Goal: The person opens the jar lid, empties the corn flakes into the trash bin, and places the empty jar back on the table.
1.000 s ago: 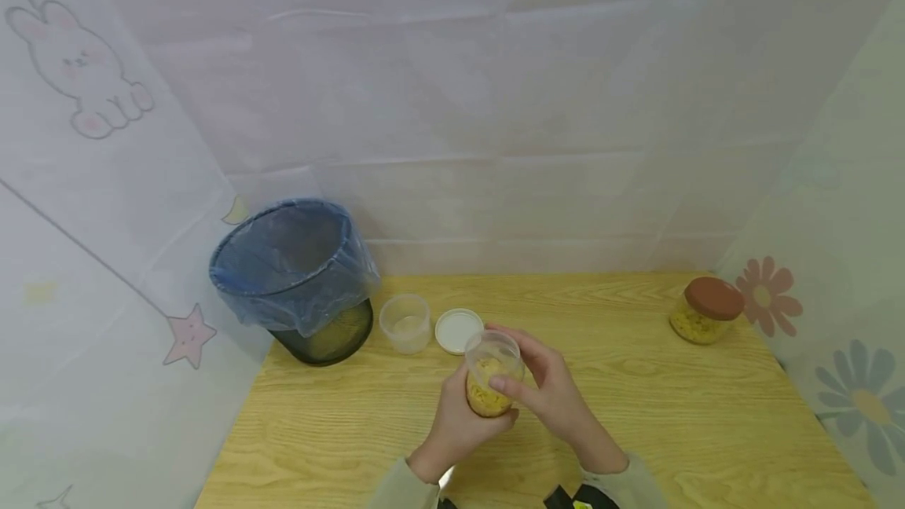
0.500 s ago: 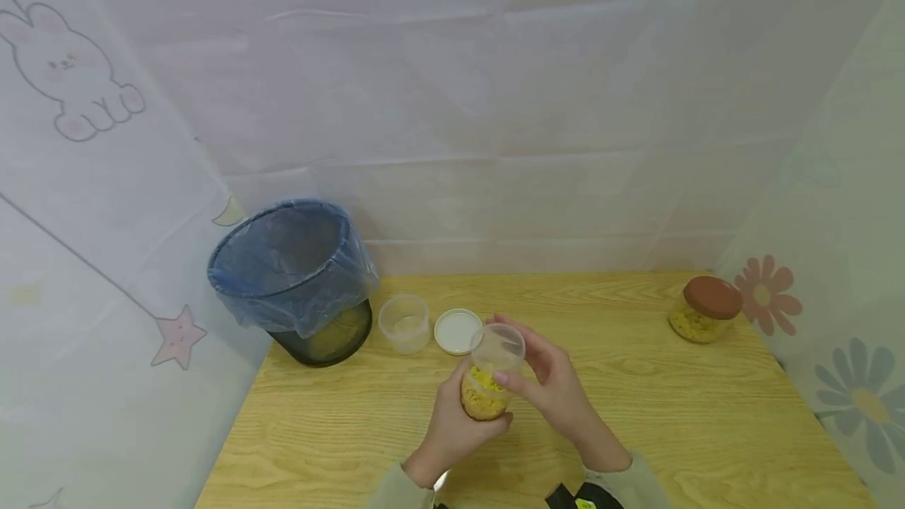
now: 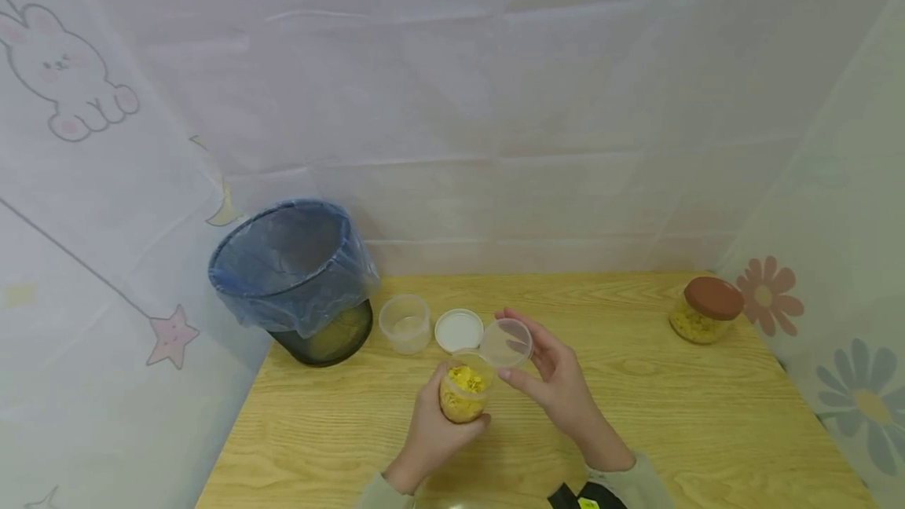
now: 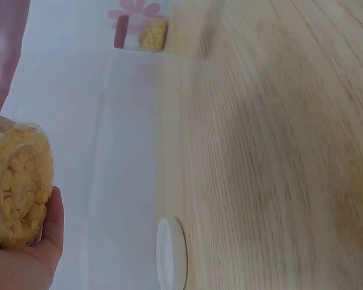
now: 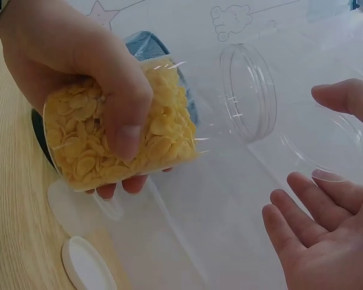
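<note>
the left hand [image 3: 433, 426] is gripping a clear jar [image 3: 463, 399], its fingers and thumb wrapping round the side. the jar is tilting with its mouth upward, and its base is hanging above the wooden table [image 3: 657, 422]. yellow flakes [image 3: 468, 378] are filling the lower part, and the right wrist view is showing a bare, clear stretch between them and the rim. the right hand [image 3: 557, 387] is holding a clear round piece [image 3: 506, 342], its thumb resting at one edge and its fingers bending behind it. this piece is sitting just beside the jar's mouth; whether the two are touching, i cannot tell.

on the table beyond the hands, a white lid [image 3: 459, 331] is lying flat, near the round piece. to its left a clear cup [image 3: 405, 324] is standing upright, and left of that a dark bin [image 3: 339, 336] is wearing a blue bag [image 3: 297, 258] over its rim. well apart at the far right, a second jar [image 3: 696, 324] is holding yellow bits under a brown lid [image 3: 714, 298]. pale sheets [image 3: 452, 100] are hanging around the table, showing a rabbit [image 3: 64, 69], a star [image 3: 172, 336] and flowers [image 3: 769, 297].
</note>
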{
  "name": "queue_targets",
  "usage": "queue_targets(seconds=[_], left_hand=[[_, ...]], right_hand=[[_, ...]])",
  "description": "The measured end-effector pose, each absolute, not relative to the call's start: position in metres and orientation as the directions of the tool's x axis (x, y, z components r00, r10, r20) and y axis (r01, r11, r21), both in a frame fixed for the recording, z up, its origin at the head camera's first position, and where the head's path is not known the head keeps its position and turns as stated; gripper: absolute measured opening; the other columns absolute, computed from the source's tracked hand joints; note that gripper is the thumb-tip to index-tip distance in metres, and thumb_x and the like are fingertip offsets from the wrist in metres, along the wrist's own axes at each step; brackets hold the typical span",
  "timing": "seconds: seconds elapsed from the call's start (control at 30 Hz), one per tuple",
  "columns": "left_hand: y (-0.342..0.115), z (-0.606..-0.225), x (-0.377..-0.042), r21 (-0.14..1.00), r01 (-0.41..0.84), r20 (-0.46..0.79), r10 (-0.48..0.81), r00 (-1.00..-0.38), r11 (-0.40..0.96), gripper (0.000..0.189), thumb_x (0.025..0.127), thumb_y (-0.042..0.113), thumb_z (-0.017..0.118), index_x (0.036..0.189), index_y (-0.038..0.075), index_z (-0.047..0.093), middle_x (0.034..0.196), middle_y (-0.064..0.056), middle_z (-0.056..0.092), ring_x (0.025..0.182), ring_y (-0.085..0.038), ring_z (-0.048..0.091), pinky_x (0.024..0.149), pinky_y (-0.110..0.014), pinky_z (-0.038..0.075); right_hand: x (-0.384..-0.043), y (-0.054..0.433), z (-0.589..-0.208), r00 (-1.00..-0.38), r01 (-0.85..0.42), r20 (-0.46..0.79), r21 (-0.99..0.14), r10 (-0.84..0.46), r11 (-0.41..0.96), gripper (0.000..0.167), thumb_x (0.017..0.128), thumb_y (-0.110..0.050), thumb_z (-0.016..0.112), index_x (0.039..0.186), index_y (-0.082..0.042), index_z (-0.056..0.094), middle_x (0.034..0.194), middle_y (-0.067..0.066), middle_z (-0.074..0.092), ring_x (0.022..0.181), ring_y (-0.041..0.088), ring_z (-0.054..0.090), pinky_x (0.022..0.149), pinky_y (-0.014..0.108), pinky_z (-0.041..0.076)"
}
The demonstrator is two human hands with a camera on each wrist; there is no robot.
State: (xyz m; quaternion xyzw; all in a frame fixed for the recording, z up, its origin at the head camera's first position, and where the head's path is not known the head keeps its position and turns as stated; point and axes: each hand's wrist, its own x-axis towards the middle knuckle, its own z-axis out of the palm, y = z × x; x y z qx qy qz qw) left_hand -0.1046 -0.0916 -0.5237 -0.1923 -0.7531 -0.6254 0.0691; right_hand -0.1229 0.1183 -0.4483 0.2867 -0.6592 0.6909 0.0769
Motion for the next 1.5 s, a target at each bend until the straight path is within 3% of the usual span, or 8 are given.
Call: queue_targets(seconds=[0.13, 0.27, 0.4, 0.63, 0.87, 1.13, 1.5], left_hand=[[-0.098, -0.519, -0.104, 0.919, 0.363, 0.337, 0.171, -0.926, 0.155, 0.064, 0.071, -0.004, 0.083, 0.124, 0.02, 0.057, 0.109, 0.003, 0.067, 0.095, -0.021, 0.065, 0.085, -0.039, 0.055], [-0.105, -0.515, -0.104, 0.92, 0.357, 0.336, 0.143, -0.931, 0.16, 0.061, 0.071, -0.004, 0.085, 0.122, 0.015, 0.058, 0.107, 0.003, 0.067, 0.094, -0.021, 0.066, 0.083, -0.038, 0.056], [-0.112, -0.515, -0.105, 0.914, 0.375, 0.357, 0.131, -0.925, 0.156, 0.061, 0.072, -0.002, 0.086, 0.125, 0.012, 0.058, 0.109, 0.002, 0.067, 0.096, -0.022, 0.066, 0.085, -0.039, 0.056], [-0.123, -0.509, -0.107, 0.892, 0.412, 0.404, 0.083, -0.911, 0.183, 0.068, 0.072, -0.001, 0.087, 0.13, 0.018, 0.058, 0.109, 0.001, 0.067, 0.095, -0.022, 0.066, 0.082, -0.039, 0.057], [-0.132, -0.505, -0.108, 0.885, 0.417, 0.415, 0.052, -0.908, 0.208, 0.067, 0.075, 0.005, 0.089, 0.133, 0.008, 0.057, 0.11, 0.0, 0.067, 0.093, -0.023, 0.066, 0.079, -0.039, 0.057], [-0.141, -0.498, -0.11, 0.867, 0.429, 0.445, -0.008, -0.895, 0.253, 0.068, 0.07, 0.007, 0.093, 0.128, 0.02, 0.059, 0.108, 0.003, 0.068, 0.094, -0.022, 0.067, 0.08, -0.039, 0.057], [-0.158, -0.482, -0.109, 0.847, 0.438, 0.472, -0.047, -0.88, 0.3, 0.067, 0.073, 0.01, 0.093, 0.129, 0.009, 0.057, 0.107, -0.001, 0.069, 0.091, -0.021, 0.067, 0.077, -0.036, 0.057]], right_hand=[[-0.123, 0.119, -0.449, -0.83, -0.473, 0.488, -0.872, -0.271, -0.122, 0.069, 0.087, 0.013, 0.07, 0.15, 0.003, 0.044, 0.147, 0.024, 0.049, 0.136, 0.028, 0.047, 0.113, 0.029, 0.036], [-0.123, 0.119, -0.45, -0.831, -0.47, 0.484, -0.874, -0.273, -0.12, 0.07, 0.087, 0.013, 0.071, 0.15, 0.003, 0.043, 0.147, 0.026, 0.049, 0.135, 0.028, 0.048, 0.112, 0.029, 0.036], [-0.124, 0.12, -0.452, -0.831, -0.471, 0.486, -0.874, -0.271, -0.123, 0.071, 0.085, 0.014, 0.072, 0.15, 0.003, 0.044, 0.146, 0.027, 0.049, 0.134, 0.028, 0.049, 0.112, 0.029, 0.037], [-0.124, 0.122, -0.456, -0.844, -0.469, 0.467, -0.881, -0.264, -0.062, 0.069, 0.084, 0.012, 0.075, 0.147, 0.001, 0.048, 0.14, 0.021, 0.056, 0.128, 0.03, 0.053, 0.109, 0.026, 0.04], [-0.123, 0.124, -0.456, -0.869, -0.428, 0.417, -0.903, -0.267, -0.015, 0.066, 0.084, 0.006, 0.078, 0.144, 0.002, 0.05, 0.136, 0.018, 0.058, 0.124, 0.032, 0.055, 0.106, 0.025, 0.041], [-0.124, 0.124, -0.457, -0.876, -0.421, 0.406, -0.907, -0.259, 0.002, 0.067, 0.083, 0.004, 0.081, 0.143, 0.001, 0.052, 0.137, 0.012, 0.057, 0.122, 0.026, 0.055, 0.102, 0.028, 0.046], [-0.127, 0.128, -0.462, -0.874, -0.425, 0.412, -0.905, -0.256, -0.007, 0.067, 0.082, 0.003, 0.082, 0.143, -0.011, 0.057, 0.134, 0.011, 0.055, 0.118, 0.026, 0.053, 0.101, 0.03, 0.048]])
